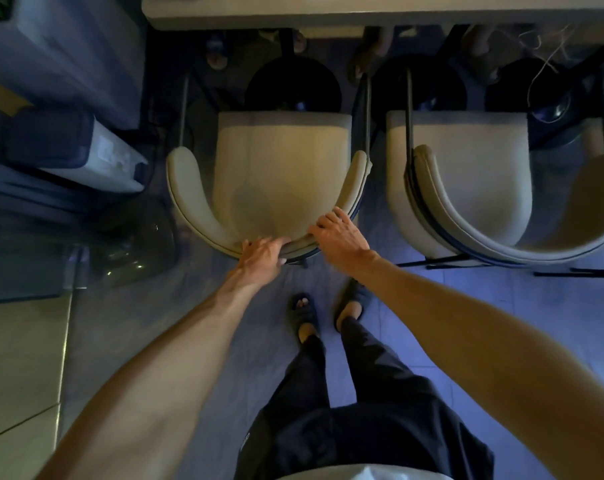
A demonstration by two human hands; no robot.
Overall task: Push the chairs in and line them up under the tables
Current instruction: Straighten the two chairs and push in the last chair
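A beige chair (279, 157) with a curved backrest stands directly below me, its seat front just short of the pale table edge (362, 15). My left hand (262, 258) grips the rear of the backrest, fingers curled over the top and thumb behind. A little to the right, my right hand (338, 237) also holds the backrest rim, fingers draped over it. A second beige chair (466, 188) stands to the right, turned slightly askew, its seat also near the table.
Black round table bases (293, 84) sit under the table. Other people's feet (217, 58) show beneath it. A lidded plastic box (85, 147) and a clear glass vessel (134, 247) stand at the left. My own sandalled feet (304, 310) are on the tiled floor.
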